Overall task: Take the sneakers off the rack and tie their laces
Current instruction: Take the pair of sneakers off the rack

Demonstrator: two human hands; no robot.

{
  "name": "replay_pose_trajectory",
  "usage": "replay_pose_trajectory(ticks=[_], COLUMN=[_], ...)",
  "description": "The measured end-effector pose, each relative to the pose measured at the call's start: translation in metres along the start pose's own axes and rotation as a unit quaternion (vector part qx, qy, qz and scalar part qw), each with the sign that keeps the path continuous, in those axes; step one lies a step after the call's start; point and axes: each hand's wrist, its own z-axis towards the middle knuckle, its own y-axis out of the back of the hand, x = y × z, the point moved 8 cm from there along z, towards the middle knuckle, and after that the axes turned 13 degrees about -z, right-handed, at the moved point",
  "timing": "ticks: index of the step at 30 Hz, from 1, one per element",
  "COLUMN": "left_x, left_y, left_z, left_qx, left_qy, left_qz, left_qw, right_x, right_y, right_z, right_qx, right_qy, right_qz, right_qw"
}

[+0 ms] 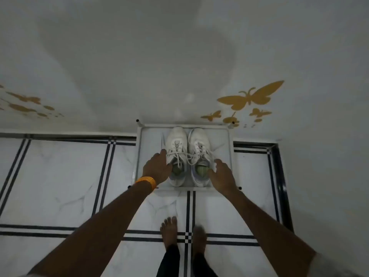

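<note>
My left hand's fingers (162,154) lie together and slightly curled against the outer side of the left sneaker (176,154); on the right hand the fingers (218,162) are spread apart and bent, touching the outer collar of the right sneaker (200,154). I cannot tell whether either hand has actually closed on a shoe.

Around them, I see the white wall (139,56) filling the upper half of the view, with gold butterfly stickers (251,96) to the right and more, blurred, at the far left. Below it the marble floor (60,176) runs out in white tiles crossed by dark double lines. The white rack (230,156) stands against the wall, its top shelf holding both sneakers side by side, toes to the wall, heels toward me. My left hand (157,168) and right hand (221,176) flank the pair. Loose white laces (187,155) trail across the gap between the shoes, tangled over both tongues. An orange bangle (146,181) sits on my left wrist. My bare feet (169,230) stand just short of the rack.
</note>
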Motion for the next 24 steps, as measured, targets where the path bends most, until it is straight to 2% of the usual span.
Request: replay_pose_trajectory(ticks=[5, 11, 17, 24], left_x=[0.061, 0.088, 0.081, 0.042], left_y=[-0.062, -0.102, -0.102, -0.072], left_z=[0.074, 0.121, 0.109, 0.029], left_qx=[0.004, -0.041, -0.098, -0.133], left_qy=[0.058, 0.046, -0.008, -0.035], left_qz=[-0.010, -0.023, -0.057, -0.083], left_qw=[0.998, 0.998, 0.994, 0.987], right_x=[-0.037, -0.056, -0.054, -0.031], right_y=[-0.060, -0.098, -0.097, -0.053], right_z=[0.092, 0.147, 0.140, 0.056], right_qx=[-0.005, -0.033, -0.064, -0.092], right_qy=[-0.012, 0.028, 0.085, 0.107], right_qz=[-0.048, -0.127, -0.092, -0.090], right_qw=[0.999, 0.991, 0.990, 0.986])
